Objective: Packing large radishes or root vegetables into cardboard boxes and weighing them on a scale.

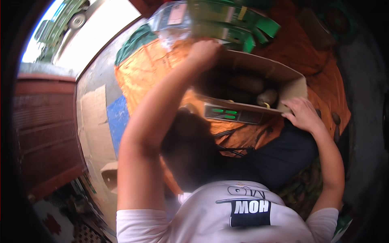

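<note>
An open cardboard box (289, 87) sits on a digital scale (249, 116) with a lit green display. Inside lie several brownish, elongated roots or tubers (267, 97), partly in shadow. At the box's far left corner, my left hand (206, 54) is closed on the rim; motion smears it and its fingertips are hidden. My right hand (303, 114) grips the near right corner, thumb on the near wall and fingers over the edge.
An orange tarp (142, 67) spreads under the scale. Green boxes (239, 24) and clear plastic packaging (172, 20) lie beyond. Flattened cardboard (94, 121) and a blue sheet (117, 117) lie to the left. Loose roots are near my right forearm. My bent legs frame the scale.
</note>
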The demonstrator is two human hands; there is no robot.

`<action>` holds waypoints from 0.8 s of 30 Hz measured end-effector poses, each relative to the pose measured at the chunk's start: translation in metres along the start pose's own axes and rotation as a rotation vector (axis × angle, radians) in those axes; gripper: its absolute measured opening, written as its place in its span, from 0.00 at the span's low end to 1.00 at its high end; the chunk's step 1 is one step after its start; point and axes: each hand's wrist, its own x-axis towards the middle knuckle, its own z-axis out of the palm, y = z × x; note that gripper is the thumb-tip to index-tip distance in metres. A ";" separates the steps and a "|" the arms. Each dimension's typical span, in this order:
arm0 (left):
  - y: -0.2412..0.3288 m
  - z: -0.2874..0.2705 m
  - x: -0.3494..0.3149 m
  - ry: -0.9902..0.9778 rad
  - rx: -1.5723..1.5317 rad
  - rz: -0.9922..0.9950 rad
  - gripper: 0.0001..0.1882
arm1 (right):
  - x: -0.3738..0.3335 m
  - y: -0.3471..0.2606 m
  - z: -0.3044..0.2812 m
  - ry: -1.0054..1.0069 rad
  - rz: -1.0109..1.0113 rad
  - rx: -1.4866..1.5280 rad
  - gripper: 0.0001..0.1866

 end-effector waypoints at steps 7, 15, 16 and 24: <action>-0.014 0.002 -0.022 0.127 -0.104 -0.022 0.09 | 0.003 -0.024 0.013 -0.062 -0.041 -0.316 0.06; -0.121 -0.011 -0.151 0.345 -0.246 -0.286 0.08 | 0.094 -0.142 -0.078 -0.140 -0.284 -0.555 0.06; -0.150 -0.001 -0.169 0.292 -0.147 -0.409 0.09 | 0.117 -0.177 -0.087 -0.158 -0.348 -0.642 0.05; -0.275 -0.024 -0.439 0.343 -0.015 -0.699 0.08 | 0.240 -0.369 -0.018 -0.183 -0.749 -0.643 0.06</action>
